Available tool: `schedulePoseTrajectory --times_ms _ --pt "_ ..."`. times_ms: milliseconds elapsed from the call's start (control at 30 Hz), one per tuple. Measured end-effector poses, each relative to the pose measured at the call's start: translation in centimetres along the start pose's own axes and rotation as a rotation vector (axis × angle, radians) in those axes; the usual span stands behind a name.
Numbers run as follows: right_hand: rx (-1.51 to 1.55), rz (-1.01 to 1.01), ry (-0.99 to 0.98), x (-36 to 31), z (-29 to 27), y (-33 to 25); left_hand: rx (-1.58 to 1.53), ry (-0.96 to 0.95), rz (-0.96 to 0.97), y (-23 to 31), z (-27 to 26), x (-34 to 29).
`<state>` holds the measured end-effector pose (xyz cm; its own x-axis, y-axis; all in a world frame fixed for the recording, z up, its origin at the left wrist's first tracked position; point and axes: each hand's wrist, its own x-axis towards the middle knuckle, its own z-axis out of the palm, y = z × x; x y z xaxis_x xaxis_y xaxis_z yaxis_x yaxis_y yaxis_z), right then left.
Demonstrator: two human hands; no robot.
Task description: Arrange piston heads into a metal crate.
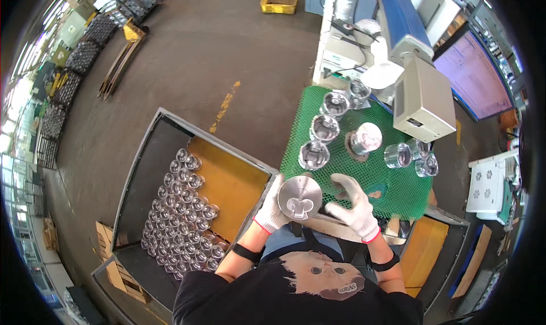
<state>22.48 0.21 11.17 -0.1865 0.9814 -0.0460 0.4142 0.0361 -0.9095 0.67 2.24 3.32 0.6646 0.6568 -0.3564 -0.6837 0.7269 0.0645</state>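
My left hand [271,206], in a white glove with a red cuff, is closed around the side of a shiny metal piston [300,191]. The flat top of this piston, with its shaped recess, faces up. To its right, my gloved right hand [355,206] is apart from the piston, thumb and fingers spread, holding nothing. Beyond both hands lies a green mesh mat [296,123]. A row of pistons [314,155] stands along its left side, hollow ends up. One piston [367,137] sits on a round fixture in the middle, under the box-shaped machine head [422,100].
A grey bin [149,148] at my left holds many pistons on an orange-yellow sheet. Several more pistons [398,155] rest on the mat's right side. A monitor [475,72] stands far right, another bin [455,222] near right. A yellow crate [280,8] sits on the floor.
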Motion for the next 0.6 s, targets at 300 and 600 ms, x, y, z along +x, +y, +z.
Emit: schedulePoseTrajectory --times_ms 300,600 --pt "-0.075 0.088 -0.062 0.5 0.5 3.7 0.396 0.394 -0.029 -5.3 -0.2 2.5" --pt "1.325 0.739 0.233 -8.3 -6.1 13.5 0.971 0.835 0.456 6.1 0.1 2.3"
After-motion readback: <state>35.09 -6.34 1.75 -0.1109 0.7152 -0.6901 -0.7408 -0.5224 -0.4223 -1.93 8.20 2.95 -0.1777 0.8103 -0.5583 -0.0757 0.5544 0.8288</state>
